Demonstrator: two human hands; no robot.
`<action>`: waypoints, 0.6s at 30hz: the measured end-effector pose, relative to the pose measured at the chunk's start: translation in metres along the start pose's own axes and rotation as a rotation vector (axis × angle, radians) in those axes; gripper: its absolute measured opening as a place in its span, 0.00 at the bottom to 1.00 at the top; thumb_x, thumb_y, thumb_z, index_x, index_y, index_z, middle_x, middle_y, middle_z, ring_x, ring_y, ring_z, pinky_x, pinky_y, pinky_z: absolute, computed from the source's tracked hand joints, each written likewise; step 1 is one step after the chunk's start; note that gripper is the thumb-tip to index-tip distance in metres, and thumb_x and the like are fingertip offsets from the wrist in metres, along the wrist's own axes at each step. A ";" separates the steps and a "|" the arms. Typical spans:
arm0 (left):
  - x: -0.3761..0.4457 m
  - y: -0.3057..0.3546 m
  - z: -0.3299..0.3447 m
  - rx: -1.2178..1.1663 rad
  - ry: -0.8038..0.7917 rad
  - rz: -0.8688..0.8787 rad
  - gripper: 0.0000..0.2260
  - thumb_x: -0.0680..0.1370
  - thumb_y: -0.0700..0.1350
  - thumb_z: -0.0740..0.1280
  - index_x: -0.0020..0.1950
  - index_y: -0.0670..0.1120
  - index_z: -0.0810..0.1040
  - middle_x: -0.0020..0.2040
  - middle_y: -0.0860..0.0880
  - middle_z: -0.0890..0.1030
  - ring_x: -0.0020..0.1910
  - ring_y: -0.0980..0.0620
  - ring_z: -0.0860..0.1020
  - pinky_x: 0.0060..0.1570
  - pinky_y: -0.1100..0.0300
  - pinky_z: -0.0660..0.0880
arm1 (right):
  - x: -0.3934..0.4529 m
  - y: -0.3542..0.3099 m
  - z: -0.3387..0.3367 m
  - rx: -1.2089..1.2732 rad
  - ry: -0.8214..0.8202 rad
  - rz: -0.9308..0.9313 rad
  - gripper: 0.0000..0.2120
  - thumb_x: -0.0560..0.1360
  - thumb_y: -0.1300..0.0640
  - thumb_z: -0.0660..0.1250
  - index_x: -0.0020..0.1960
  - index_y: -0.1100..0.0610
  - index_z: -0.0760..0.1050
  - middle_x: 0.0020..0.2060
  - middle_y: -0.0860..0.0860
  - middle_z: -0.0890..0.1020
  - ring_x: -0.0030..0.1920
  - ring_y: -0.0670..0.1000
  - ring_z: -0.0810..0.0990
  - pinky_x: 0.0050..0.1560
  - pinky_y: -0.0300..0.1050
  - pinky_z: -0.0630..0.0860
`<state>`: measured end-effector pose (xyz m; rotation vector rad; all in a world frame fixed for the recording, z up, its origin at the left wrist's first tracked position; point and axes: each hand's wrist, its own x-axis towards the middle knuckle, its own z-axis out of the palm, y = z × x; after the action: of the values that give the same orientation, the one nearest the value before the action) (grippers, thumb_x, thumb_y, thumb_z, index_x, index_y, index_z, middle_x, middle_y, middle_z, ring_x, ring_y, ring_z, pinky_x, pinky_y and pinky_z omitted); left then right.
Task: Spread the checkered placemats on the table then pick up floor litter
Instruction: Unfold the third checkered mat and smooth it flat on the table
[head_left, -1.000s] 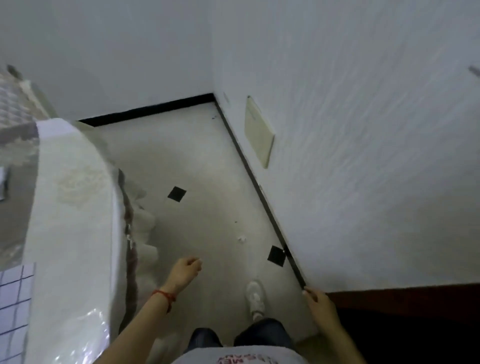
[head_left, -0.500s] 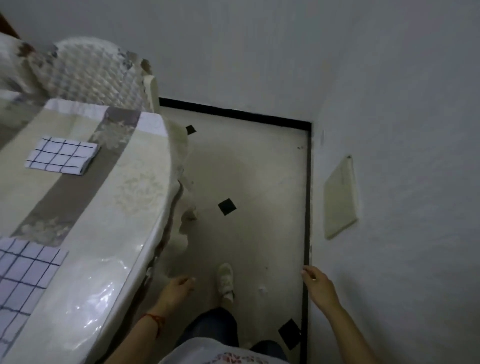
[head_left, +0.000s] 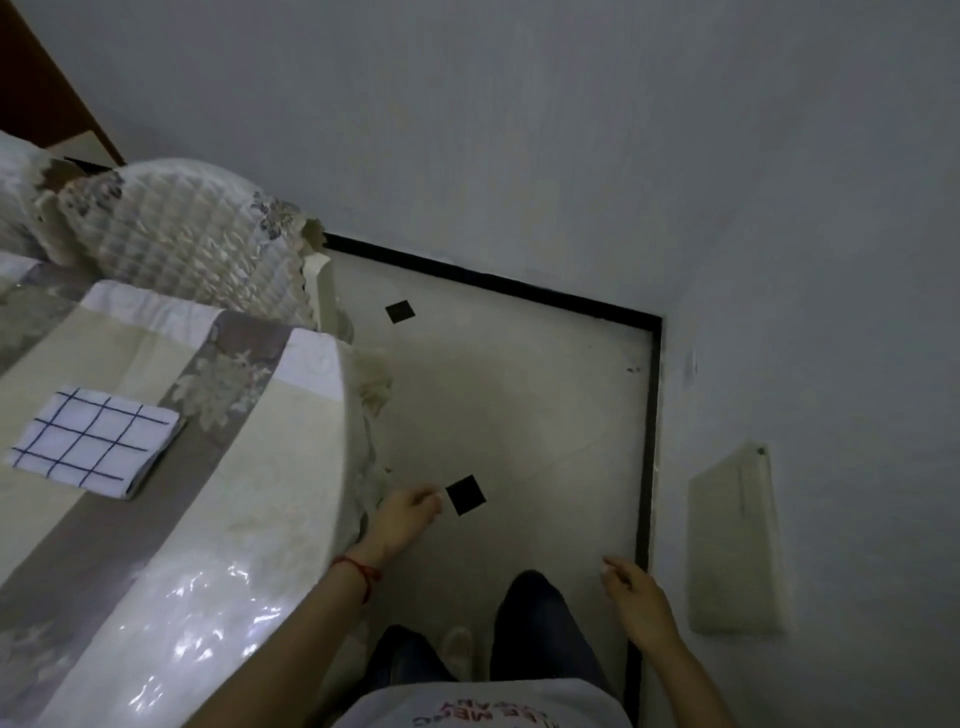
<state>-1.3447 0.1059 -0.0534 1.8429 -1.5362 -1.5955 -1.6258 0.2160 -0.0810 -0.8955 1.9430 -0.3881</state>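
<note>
Placemat: one, folded, white with a dark blue grid, lying on the surface well in from its rounded edge. Surface covered by a cream and grey floral cloth under clear glossy plastic. Chair: one, behind the surface, draped in a quilted cover. Black floor diamonds: two, one just beside the surface's far corner, one near its rounded edge. Wall panel: one, beige, well apart from the surface, on the wall across the floor strip. Shoe: one visible, pale, between two dark trouser legs, below the surface's edge. Litter: not discernible on the floor.

Hands: two. Left hand just beside the surface's rounded edge, over the floor, fingers loosely curled, holding nothing visible, tips close to the nearer black diamond; red string around the wrist. Right hand well apart from the surface, near the black skirting, palm down, fingers loosely bent; something small and pale possibly at the fingertips, too blurred to tell.
</note>
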 end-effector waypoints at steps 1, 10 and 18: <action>0.011 0.009 -0.006 -0.029 0.030 0.008 0.09 0.78 0.48 0.61 0.48 0.46 0.79 0.43 0.45 0.79 0.45 0.47 0.77 0.50 0.52 0.74 | 0.011 -0.012 -0.003 0.000 -0.001 -0.014 0.18 0.79 0.56 0.57 0.68 0.59 0.68 0.63 0.58 0.75 0.62 0.56 0.73 0.60 0.43 0.68; 0.059 0.041 -0.046 -0.397 0.283 -0.134 0.13 0.79 0.44 0.61 0.59 0.38 0.74 0.44 0.48 0.77 0.43 0.51 0.75 0.46 0.56 0.72 | 0.139 -0.144 -0.015 -0.134 -0.205 -0.228 0.15 0.79 0.55 0.59 0.64 0.56 0.72 0.59 0.57 0.77 0.56 0.54 0.76 0.57 0.41 0.70; 0.041 0.043 -0.066 -0.602 0.699 -0.184 0.08 0.74 0.51 0.65 0.45 0.50 0.82 0.45 0.45 0.83 0.47 0.46 0.81 0.50 0.51 0.78 | 0.187 -0.307 0.007 -0.309 -0.459 -0.573 0.16 0.79 0.53 0.59 0.65 0.56 0.72 0.58 0.53 0.77 0.57 0.50 0.75 0.57 0.40 0.69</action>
<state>-1.3195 0.0274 -0.0207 1.8958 -0.5293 -1.1004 -1.5446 -0.1284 -0.0197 -1.5963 1.3202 -0.1806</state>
